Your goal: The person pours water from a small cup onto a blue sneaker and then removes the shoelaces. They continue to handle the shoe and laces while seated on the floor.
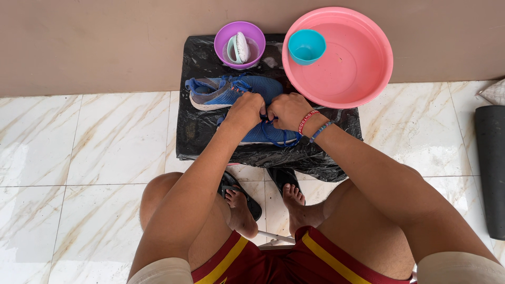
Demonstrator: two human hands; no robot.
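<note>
Two blue shoes lie on a black plastic sheet (197, 131). The far shoe (221, 90) rests on its side with its grey-white sole facing left. The near shoe (260, 134) is mostly hidden under my hands. My left hand (243, 109) and my right hand (289, 110) meet over the near shoe, both pinching its blue laces (279, 138), which loop down toward me. Red and blue bands circle my right wrist.
A pink basin (368, 63) with water holds a teal cup (306, 46) at the back right. A purple bowl (226, 37) holds a white brush (242, 46). A dark rolled mat (490, 168) lies at the right. My feet in black sandals rest on marble tiles.
</note>
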